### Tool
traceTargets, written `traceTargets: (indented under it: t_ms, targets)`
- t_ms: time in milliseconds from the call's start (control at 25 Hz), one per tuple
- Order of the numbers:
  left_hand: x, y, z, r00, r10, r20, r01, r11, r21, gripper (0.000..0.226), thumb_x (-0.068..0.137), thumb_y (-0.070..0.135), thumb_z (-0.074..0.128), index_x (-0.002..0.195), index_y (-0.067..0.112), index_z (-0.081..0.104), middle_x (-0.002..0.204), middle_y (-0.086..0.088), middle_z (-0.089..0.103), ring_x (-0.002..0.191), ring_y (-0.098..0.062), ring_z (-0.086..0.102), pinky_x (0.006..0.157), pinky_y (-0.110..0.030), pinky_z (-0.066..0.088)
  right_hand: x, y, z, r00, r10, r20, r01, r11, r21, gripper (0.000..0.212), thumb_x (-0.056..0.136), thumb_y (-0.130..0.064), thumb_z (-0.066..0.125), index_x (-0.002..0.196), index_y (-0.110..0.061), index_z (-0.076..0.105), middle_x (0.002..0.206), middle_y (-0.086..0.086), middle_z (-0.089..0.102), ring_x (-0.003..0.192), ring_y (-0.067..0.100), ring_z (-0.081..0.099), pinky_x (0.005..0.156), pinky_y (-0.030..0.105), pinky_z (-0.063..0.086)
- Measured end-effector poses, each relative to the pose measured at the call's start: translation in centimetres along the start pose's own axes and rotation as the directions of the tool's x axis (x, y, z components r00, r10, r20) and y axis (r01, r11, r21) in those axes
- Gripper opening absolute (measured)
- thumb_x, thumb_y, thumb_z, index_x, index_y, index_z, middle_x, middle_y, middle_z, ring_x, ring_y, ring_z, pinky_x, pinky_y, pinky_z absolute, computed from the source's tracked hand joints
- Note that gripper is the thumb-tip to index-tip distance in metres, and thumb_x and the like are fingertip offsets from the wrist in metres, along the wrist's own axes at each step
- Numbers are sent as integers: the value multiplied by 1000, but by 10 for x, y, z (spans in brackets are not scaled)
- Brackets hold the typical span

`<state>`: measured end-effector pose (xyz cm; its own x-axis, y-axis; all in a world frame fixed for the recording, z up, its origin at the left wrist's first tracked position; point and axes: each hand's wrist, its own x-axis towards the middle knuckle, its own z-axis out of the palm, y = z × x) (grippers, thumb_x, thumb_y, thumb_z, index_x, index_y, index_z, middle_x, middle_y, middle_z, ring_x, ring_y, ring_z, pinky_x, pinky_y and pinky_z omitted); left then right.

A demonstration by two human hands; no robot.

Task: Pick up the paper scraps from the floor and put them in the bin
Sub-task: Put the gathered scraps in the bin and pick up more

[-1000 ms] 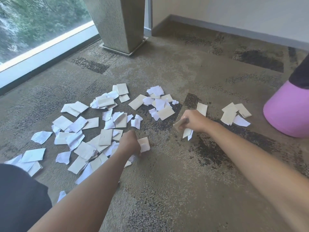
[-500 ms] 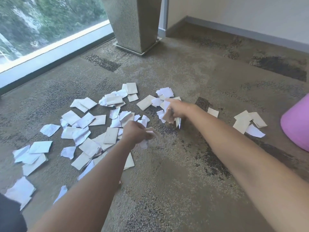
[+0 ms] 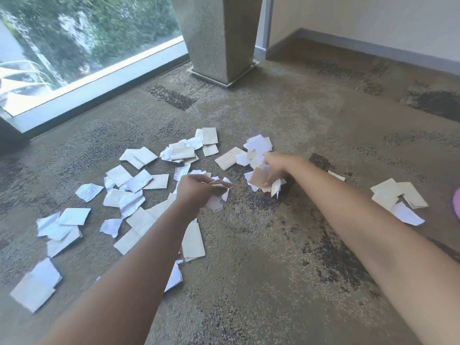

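Observation:
Several white and cream paper scraps lie scattered over the brown carpet, mostly on the left and centre. My left hand grips a few scraps just above the floor in the middle of the pile. My right hand holds a bunch of scraps over the far cluster. A small separate group of scraps lies at the right. Only a sliver of the pink bin shows at the right edge.
A speckled stone pillar stands on a metal base at the back centre. A low window with a white sill runs along the left. A wall with a grey skirting board closes the back right.
The view has swung left, so the pink bin has nearly left the frame. My right hand moved from the near scraps to the far cluster, holding more paper. My left hand lifted its scraps.

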<state>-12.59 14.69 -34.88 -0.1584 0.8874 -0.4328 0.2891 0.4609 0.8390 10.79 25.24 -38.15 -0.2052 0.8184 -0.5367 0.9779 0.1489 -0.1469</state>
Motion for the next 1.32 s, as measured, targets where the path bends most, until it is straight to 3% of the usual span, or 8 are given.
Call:
traceTargets:
  t_ms: [120, 320, 440, 640, 840, 1040, 1200, 1320]
  targets:
    - [5, 2, 6, 999, -32, -29, 31, 998, -46, 21, 60, 11, 91, 63, 14, 70, 75, -8, 74, 60, -17, 60, 60, -26, 49, -5, -1, 1, 1000, -21, -9, 21, 1000, -22, 42, 68, -35, 86, 93, -17, 57, 101, 4, 59, 93, 24, 59, 80, 33, 49]
    - [6, 2, 28, 997, -70, 23, 73, 989, -125, 27, 60, 9, 90, 71, 9, 65, 81, -13, 73, 67, -21, 62, 65, -33, 52, -24, -7, 3, 995, -92, 34, 94, 994, -55, 26, 70, -34, 80, 65, -24, 57, 68, -7, 56, 72, 19, 58, 52, 23, 40]
    - [7, 5, 37, 992, -122, 34, 127, 962, -242, 33, 61, 4, 90, 80, 7, 63, 81, -14, 69, 66, -23, 66, 62, -34, 58, -40, -7, 1, 991, -123, 49, 126, 991, -55, 15, 73, -33, 78, 73, -21, 69, 76, -1, 64, 80, 20, 63, 59, 26, 45]
    - [-6, 22, 74, 970, -208, 127, 243, 848, -470, 28, 67, -3, 85, 87, 1, 65, 99, -20, 70, 86, -28, 66, 92, -48, 56, -79, 3, -25, 994, -111, -15, 111, 994, 11, 15, 75, -26, 79, 71, -16, 68, 72, 5, 58, 70, 23, 54, 56, 26, 35]
    - [-32, 57, 120, 968, -208, 141, 251, 769, -587, 27, 65, 0, 87, 75, 6, 62, 78, -9, 66, 65, -20, 61, 74, -36, 55, -138, 44, -95, 989, -12, -150, 1, 997, -72, 24, 75, -32, 82, 85, -11, 74, 75, 7, 64, 74, 25, 59, 61, 30, 44]
    - [-49, 120, 146, 957, -83, 276, 257, 681, -686, 30, 73, 2, 82, 98, -1, 67, 102, -15, 72, 94, -26, 72, 89, -43, 58, -208, 92, -179, 961, 48, -272, -51, 999, -4, 25, 71, -41, 85, 85, -22, 75, 81, -1, 70, 78, 20, 63, 65, 32, 51]
    - [-67, 177, 177, 964, 24, 263, 175, 690, -702, 26, 68, 2, 87, 87, 1, 69, 87, -13, 74, 66, -19, 74, 60, -27, 61, -260, 139, -214, 900, 141, -413, -83, 984, 155, 23, 68, -41, 86, 70, -27, 69, 71, -8, 64, 68, 14, 58, 57, 27, 40]
    - [-83, 209, 211, 949, 74, 306, 161, 721, -674, 26, 67, -1, 86, 85, 0, 67, 91, -16, 72, 56, -17, 71, 48, -23, 56, -298, 178, -208, 865, 179, -469, -30, 951, 306, 25, 73, -37, 84, 87, -20, 73, 83, -1, 70, 79, 18, 63, 66, 26, 44]
